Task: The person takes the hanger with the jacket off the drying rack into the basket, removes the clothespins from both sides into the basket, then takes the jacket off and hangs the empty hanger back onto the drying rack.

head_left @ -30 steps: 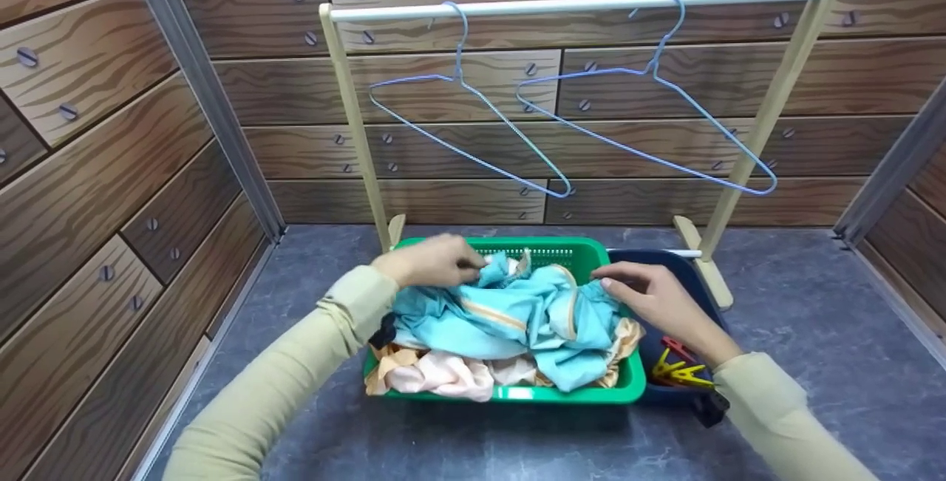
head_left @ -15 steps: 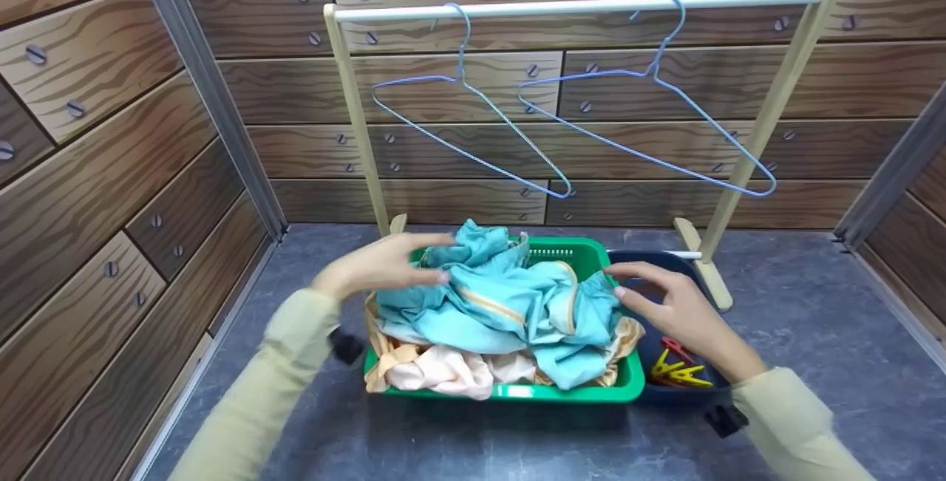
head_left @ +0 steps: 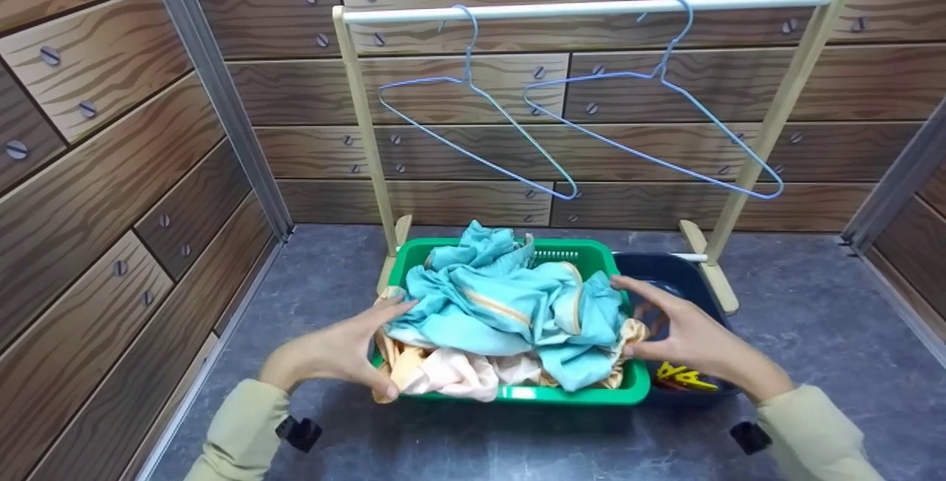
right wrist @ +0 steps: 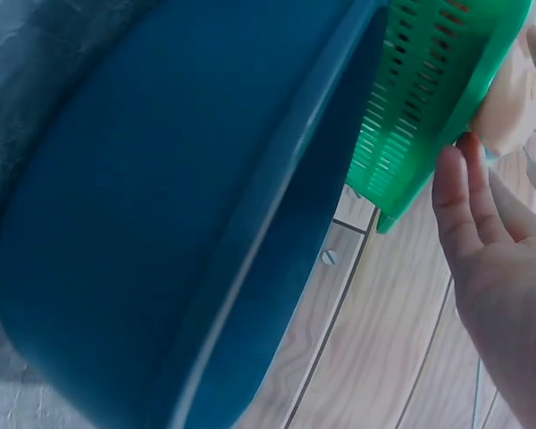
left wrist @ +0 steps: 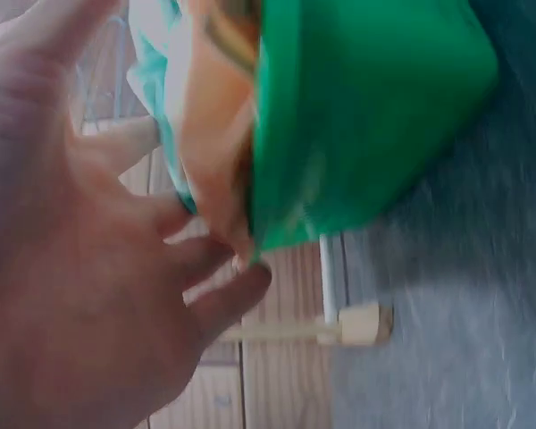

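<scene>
A green plastic basket is heaped with crumpled clothes. On top lies a teal garment with pale orange trim; pink cloth and peach cloth spill toward the front rim. My left hand is spread at the basket's left end, thumb low near the front corner. In the left wrist view, its fingers lie loosely by the rim and peach cloth. At the right end my right hand is likewise spread, fingers and thumb apart. Its fingertips come close to the rim in the right wrist view; contact cannot be told.
A dark blue basin stands against the basket's right side, with yellow clothespins inside. Behind is a wooden rack whose white rail carries two blue wire hangers. Wood-patterned walls enclose the grey floor.
My left hand has left the teal garment, moving left and down to the basket's left end. The garment's bunched back part now sits higher. My right hand has come lower beside the right end.
</scene>
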